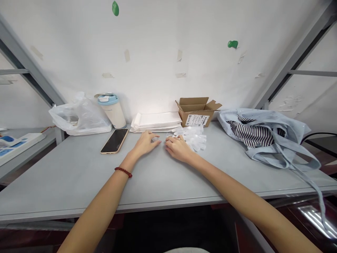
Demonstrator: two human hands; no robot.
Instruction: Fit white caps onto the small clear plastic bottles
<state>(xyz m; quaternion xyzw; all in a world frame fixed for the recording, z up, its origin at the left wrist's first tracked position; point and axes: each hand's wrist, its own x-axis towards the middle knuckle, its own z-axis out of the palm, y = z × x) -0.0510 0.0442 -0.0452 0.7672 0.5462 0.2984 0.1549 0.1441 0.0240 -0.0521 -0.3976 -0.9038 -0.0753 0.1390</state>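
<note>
My left hand (146,143) is over the table just in front of a stack of white paper sheets or envelopes (159,120). Its thumb and index finger are spread apart, and nothing shows in its grip. Close by on the right, my right hand (179,149) has its fingers curled down and pressed together. Whatever lies under those fingertips is hidden. Behind and beside this hand, a fanned pile of clear plastic pieces (196,140), perhaps small bags or tags, rests on the table.
A phone (115,141), a cream tumbler with blue lid (113,110) and a white plastic bag (81,117) stand left. An open cardboard box (197,114) is at the back. Right lies a light blue cloth bag (286,123), its strap hanging over the grey table's (163,186) edge.
</note>
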